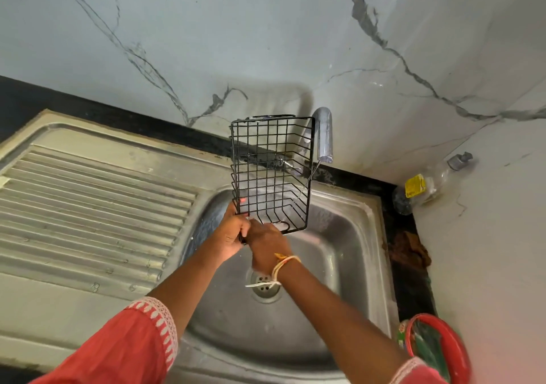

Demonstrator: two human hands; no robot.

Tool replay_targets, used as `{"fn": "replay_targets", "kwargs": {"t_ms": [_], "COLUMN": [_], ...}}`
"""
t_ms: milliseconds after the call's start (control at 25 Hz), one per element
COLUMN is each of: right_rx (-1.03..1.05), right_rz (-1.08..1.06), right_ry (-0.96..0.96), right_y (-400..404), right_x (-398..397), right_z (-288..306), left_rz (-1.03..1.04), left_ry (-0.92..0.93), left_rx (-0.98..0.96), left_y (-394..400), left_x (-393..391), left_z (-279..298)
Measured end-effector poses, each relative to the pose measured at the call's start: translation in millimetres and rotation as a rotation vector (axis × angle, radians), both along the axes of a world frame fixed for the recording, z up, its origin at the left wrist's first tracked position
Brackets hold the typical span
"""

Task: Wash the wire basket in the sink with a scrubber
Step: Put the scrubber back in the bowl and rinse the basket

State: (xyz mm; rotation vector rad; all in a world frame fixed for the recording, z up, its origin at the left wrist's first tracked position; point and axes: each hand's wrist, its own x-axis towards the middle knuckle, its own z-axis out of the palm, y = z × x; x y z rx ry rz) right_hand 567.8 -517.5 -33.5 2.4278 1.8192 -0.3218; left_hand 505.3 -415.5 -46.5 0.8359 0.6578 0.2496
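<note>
Here both the left hand point(233, 233) and right hand point(266, 243) grip the black rectangular wire basket point(271, 173) above the steel sink point(339, 253).

free: sink basin point(339, 265) right side | blocked: tap point(325, 135) just beside raised wire basket point(271, 173)

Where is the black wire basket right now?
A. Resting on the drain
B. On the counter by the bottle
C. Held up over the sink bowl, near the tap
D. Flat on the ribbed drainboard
C: both hands grip the wire basket at its lower edge above the sink, beside the tap.
</note>
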Motion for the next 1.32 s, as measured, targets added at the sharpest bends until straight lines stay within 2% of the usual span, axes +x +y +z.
{"fn": "replay_targets", "kwargs": {"t_ms": [40,120,200,240,320,400,520,560,800,960,1200,1320], "right_rx": [-0.019,-0.083,-0.106,-0.085,-0.028,0.037,-0.010,-0.016,0.012,0.074,-0.011,0.039], "right_rz": [0.015,-0.137,-0.322,-0.327,-0.172,-0.006,0.019,0.010,0.267,0.211,0.154,0.073], "right_ry": [-0.031,-0.153,-0.215,-0.194,-0.076,0.009,-0.243,-0.272,-0.264,-0.271,-0.296,-0.293], "right_y": [-8.4,-23.6,-19.9,-11.8,0.8,-6.8,-24.9,-28.5,-19.7,-14.8,-16.2,-21.2], "right_x": [14.9,41.1,29.8,14.5,-10.2,1.2,40.1,43.8,34.6,13.2,0.5,-2.9], "right_z": [3.3,3.6,1.4,0.2,-2.9,0.4,3.9,5.2,13.7,14.0,12.7,12.6], "left_rz": [-0.005,0.008,0.050,0.076,0.108,0.062,-0.048,-0.083,-0.117,-0.152,-0.147,-0.116], "left_ry": [0.004,-0.023,-0.024,-0.019,-0.021,0.027,0.155,0.197,0.353,0.394,0.310,0.311], "left_rx": [-0.020,-0.070,-0.077,-0.063,-0.029,-0.025,-0.020,-0.001,0.282,0.327,0.352,0.355], "left_y": [3.5,1.6,-7.4,-13.7,-15.4,-5.2,15.4,19.2,42.3,52.6,45.8,42.6], "left_x": [-5.1,-6.8,1.0,6.0,11.1,3.8,-9.6,-12.8,-22.0,-30.2,-37.1,-29.0], "left_z": [1.7,4.9,8.7,11.4,3.1,-4.7,-5.4,3.0,53.0,62.8,70.2,74.8]}}
